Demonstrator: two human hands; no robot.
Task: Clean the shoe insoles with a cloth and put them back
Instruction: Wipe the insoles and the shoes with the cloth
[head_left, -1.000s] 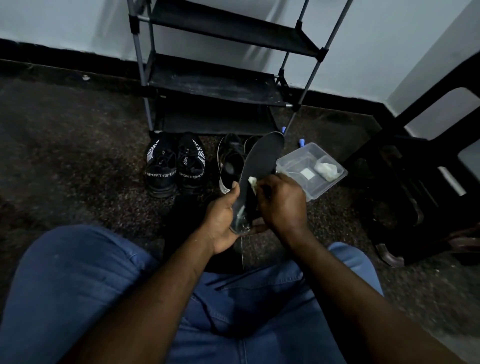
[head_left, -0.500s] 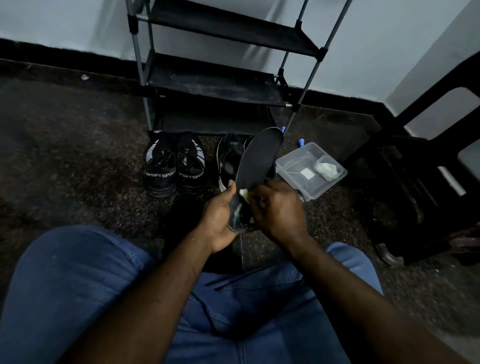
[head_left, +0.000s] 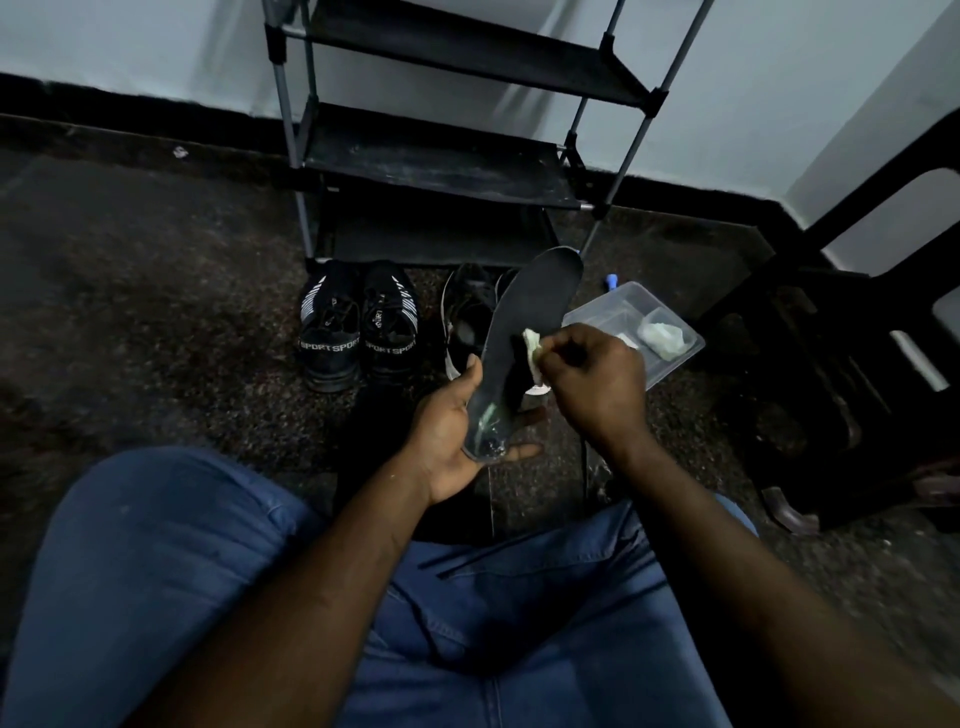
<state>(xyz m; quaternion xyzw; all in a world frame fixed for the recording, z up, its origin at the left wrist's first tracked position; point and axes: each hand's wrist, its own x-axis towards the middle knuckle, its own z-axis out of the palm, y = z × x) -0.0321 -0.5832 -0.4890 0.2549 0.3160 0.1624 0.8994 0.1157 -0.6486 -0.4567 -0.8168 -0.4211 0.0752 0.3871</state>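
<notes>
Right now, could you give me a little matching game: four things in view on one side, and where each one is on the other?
Things:
1. insole
2. cloth
3. SPORT shoes
4. clear tub

Places:
a. on the floor, right of all the shoes
b. pinched in the right hand
c. heel end held in the left hand
d. side by side on the floor before the shoe rack

Pairs: 1-c, 2-b, 3-d, 4-a.
</notes>
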